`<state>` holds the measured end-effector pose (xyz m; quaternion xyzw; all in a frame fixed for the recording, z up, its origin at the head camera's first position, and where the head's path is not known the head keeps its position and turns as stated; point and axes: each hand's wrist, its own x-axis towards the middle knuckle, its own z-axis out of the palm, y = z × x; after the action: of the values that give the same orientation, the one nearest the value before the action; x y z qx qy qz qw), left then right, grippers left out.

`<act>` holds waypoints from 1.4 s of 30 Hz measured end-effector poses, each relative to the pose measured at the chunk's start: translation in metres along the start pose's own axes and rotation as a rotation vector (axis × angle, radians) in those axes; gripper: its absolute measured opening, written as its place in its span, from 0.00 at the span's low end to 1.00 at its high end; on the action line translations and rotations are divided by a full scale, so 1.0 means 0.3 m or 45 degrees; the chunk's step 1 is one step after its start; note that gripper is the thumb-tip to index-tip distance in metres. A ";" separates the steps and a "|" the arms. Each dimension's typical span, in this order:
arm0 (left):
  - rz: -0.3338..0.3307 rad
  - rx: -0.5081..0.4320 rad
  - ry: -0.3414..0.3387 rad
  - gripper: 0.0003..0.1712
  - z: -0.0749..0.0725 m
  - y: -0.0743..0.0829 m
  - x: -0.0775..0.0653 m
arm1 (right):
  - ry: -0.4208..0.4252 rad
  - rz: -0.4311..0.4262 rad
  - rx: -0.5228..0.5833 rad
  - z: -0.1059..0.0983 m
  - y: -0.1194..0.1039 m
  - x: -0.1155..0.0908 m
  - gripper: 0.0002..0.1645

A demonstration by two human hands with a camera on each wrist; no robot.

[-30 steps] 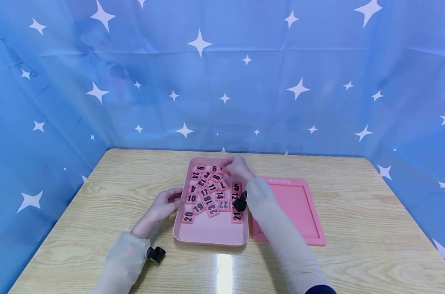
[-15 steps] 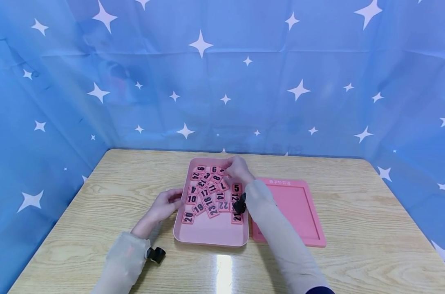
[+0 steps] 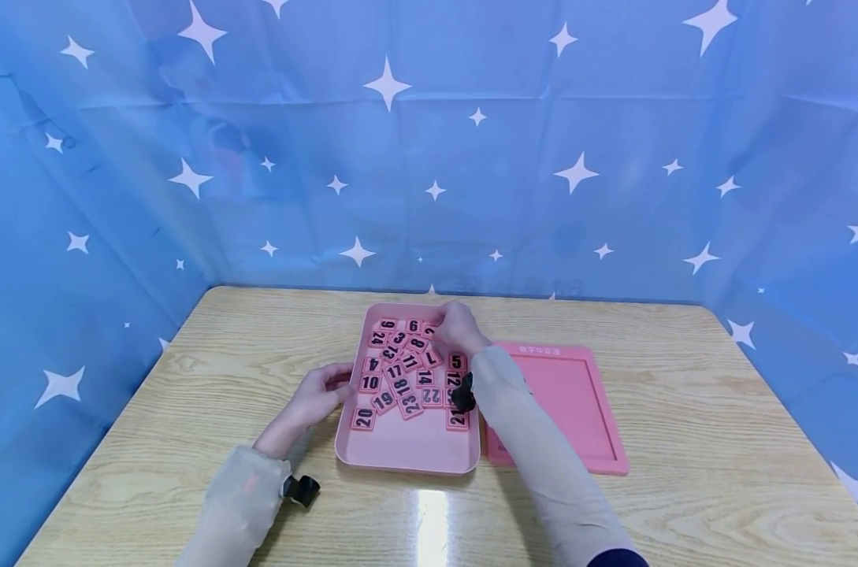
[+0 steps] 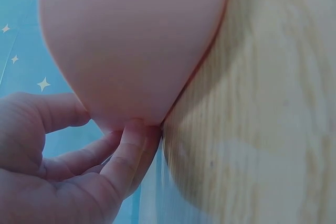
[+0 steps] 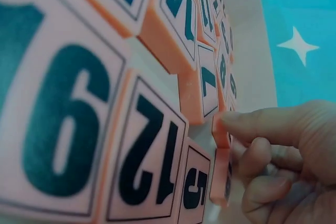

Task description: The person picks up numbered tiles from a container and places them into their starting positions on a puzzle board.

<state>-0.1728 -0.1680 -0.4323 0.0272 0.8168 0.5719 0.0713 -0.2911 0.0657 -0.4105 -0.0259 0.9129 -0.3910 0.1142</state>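
Note:
A light pink tray (image 3: 407, 457) holds several pink number tiles (image 3: 409, 405) with black digits, lying at mixed angles. At its left side my left hand (image 3: 324, 391) grips the wall; in the left wrist view, bent fingers and thumb meet the tray's outer side (image 4: 136, 51). My right hand (image 3: 458, 327) reaches into the far right corner. Seen from the right wrist, its thumb presses the edge of a small tile (image 5: 220, 129) next to the 7 tile (image 5: 208, 80), with the other fingers curled behind. That tile's face is mostly hidden.
Right of the tray lies a pink frame board (image 3: 570, 409) with a raised rim and white lettering, partly under the right forearm. Tray and board rest on a wooden table (image 3: 719, 441). A blue cloth with white stars (image 3: 429, 157) hangs behind the table.
The right hand's fingers have drawn in slightly at the far right corner of the tray. The left hand, tray and board stay where they were.

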 end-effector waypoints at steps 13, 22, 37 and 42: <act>-0.003 -0.001 0.000 0.22 0.001 0.002 -0.001 | -0.029 -0.004 -0.101 -0.002 -0.003 0.006 0.10; -0.007 -0.011 -0.008 0.23 0.001 -0.002 0.000 | -0.028 -0.084 -0.051 -0.060 -0.021 -0.027 0.20; 0.013 -0.017 -0.016 0.23 0.006 -0.007 -0.002 | -0.023 -0.363 -0.151 -0.195 -0.032 -0.146 0.22; 0.014 -0.009 -0.011 0.23 0.003 -0.005 -0.002 | 0.009 -0.431 -0.215 -0.236 0.004 -0.180 0.21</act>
<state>-0.1720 -0.1678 -0.4341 0.0340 0.8143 0.5750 0.0719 -0.2547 0.1239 -0.3538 -0.1874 0.9254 -0.3268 0.0410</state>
